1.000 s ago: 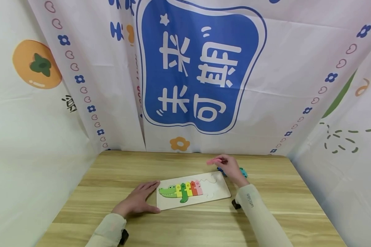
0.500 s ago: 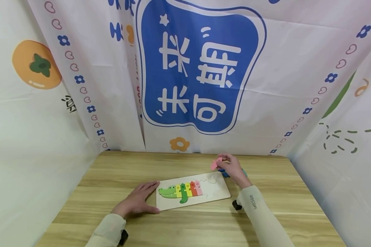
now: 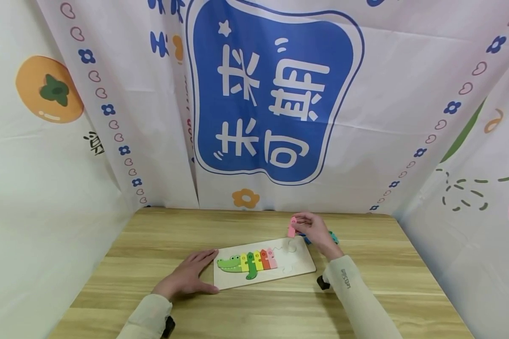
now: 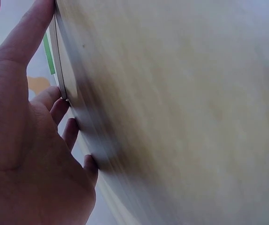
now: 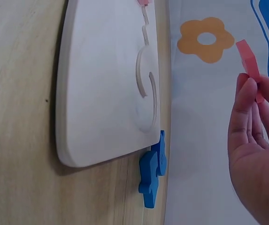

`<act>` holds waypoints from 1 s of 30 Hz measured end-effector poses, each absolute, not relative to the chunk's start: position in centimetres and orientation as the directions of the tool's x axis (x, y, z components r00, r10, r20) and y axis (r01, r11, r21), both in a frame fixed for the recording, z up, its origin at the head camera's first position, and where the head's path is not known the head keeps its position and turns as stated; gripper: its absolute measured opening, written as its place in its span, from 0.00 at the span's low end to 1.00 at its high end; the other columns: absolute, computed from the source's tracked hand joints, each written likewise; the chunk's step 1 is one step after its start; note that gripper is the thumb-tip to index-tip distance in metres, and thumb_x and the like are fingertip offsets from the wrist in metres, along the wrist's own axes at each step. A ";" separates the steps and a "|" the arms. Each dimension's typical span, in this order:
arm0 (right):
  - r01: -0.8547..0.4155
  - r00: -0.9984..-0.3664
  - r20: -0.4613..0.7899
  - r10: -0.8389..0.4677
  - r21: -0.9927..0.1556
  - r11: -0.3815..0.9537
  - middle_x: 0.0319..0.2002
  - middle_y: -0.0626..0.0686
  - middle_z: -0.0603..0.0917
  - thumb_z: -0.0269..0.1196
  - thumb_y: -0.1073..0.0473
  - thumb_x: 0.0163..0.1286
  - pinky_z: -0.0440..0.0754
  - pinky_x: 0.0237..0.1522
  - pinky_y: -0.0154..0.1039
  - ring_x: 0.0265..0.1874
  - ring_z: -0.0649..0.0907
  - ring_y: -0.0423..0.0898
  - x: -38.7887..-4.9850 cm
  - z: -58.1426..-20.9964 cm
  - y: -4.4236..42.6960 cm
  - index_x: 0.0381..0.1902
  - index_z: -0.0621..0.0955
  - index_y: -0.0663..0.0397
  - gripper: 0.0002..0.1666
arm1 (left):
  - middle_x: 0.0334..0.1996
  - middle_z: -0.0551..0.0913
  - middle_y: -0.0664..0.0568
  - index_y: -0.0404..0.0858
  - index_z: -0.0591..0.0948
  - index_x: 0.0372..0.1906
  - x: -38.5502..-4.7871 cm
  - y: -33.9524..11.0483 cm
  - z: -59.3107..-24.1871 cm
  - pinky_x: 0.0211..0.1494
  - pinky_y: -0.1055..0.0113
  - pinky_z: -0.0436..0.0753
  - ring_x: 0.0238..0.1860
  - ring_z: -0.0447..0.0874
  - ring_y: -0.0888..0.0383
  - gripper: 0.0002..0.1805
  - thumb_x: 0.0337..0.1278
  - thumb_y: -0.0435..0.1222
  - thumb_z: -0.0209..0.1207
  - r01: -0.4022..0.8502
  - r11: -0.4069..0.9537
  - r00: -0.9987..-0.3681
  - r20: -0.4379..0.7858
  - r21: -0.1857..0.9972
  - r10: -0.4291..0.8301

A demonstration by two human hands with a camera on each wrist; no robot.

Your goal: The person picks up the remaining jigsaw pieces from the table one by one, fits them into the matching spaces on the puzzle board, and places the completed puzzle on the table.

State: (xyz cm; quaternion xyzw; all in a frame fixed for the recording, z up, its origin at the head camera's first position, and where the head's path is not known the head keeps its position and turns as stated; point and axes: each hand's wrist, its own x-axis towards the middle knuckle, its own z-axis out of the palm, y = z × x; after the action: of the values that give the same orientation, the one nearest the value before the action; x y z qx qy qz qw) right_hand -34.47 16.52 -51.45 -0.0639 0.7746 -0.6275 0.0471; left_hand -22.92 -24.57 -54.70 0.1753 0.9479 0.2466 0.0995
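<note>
Compared with the frame from one second ago, the pink piece (image 3: 292, 227) is turned: it lay roughly level then, tilted at half a second ago, and now stands close to upright. The right hand (image 3: 316, 231) shows little change of place. The board (image 3: 297, 260) and the left hand (image 3: 185, 275) show no notable shift.

The right hand pinches the pink piece between thumb and fingertips. The piece is raised off the table (image 3: 263, 313), near the board's far right corner, and is apart from the board.

The left hand is spread at the board's left end, thumb at the near corner and index finger at the far corner, both touching the edge; the other fingers are extended beside it.

On the board, a green crocodile head (image 3: 229, 264) adjoins a row of coloured segments (image 3: 258, 259), with a second pink one at its right end. The right part of the board shows bare outlines. Blue pieces (image 5: 149, 176) lie just beside the far right corner; contact cannot be confirmed. A teal piece (image 3: 333, 237) is partly hidden by the right hand.
</note>
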 end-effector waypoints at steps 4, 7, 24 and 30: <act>-0.039 -0.986 -0.002 -0.165 -0.969 0.244 0.50 0.58 0.85 0.69 0.61 0.72 0.89 0.50 0.47 0.39 0.87 0.45 -34.4 -51.5 16.4 0.62 0.83 0.56 0.22 | 0.80 0.62 0.42 0.46 0.61 0.82 -22.8 -24.7 -54.9 0.74 0.28 0.61 0.78 0.55 0.33 0.64 0.41 0.71 0.71 0.305 0.811 -0.917 -0.075 0.500 0.392; -0.041 -0.985 -0.004 -0.171 -0.966 0.255 0.49 0.59 0.86 0.68 0.61 0.72 0.90 0.45 0.43 0.37 0.87 0.45 -34.4 -51.6 16.3 0.62 0.83 0.56 0.22 | 0.80 0.62 0.43 0.47 0.60 0.83 -22.9 -24.7 -55.0 0.75 0.29 0.60 0.78 0.55 0.33 0.64 0.41 0.72 0.70 0.307 0.813 -0.916 -0.078 0.494 0.393; -0.064 -0.973 -0.001 -0.233 -0.961 0.270 0.47 0.56 0.87 0.67 0.58 0.74 0.89 0.44 0.43 0.37 0.86 0.46 -34.3 -51.7 15.9 0.65 0.82 0.55 0.23 | 0.81 0.59 0.44 0.46 0.60 0.83 -22.8 -24.4 -54.3 0.75 0.29 0.59 0.80 0.53 0.33 0.63 0.43 0.67 0.73 0.270 0.820 -0.917 -0.124 0.504 0.379; -0.073 -0.967 0.000 -0.255 -0.959 0.276 0.47 0.56 0.87 0.67 0.58 0.74 0.90 0.42 0.42 0.37 0.87 0.46 -34.3 -52.0 15.8 0.64 0.83 0.54 0.22 | 0.81 0.59 0.44 0.45 0.59 0.83 -22.8 -24.4 -54.4 0.75 0.29 0.59 0.80 0.52 0.33 0.64 0.43 0.69 0.72 0.273 0.817 -0.916 -0.121 0.508 0.382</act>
State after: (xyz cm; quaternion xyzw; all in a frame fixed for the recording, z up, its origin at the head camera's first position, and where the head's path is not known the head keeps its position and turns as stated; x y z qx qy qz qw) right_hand -34.32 15.82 -51.96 -0.1031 0.7949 -0.5930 0.0769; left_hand -22.77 -24.43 -54.36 0.1729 0.9469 0.2481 0.1091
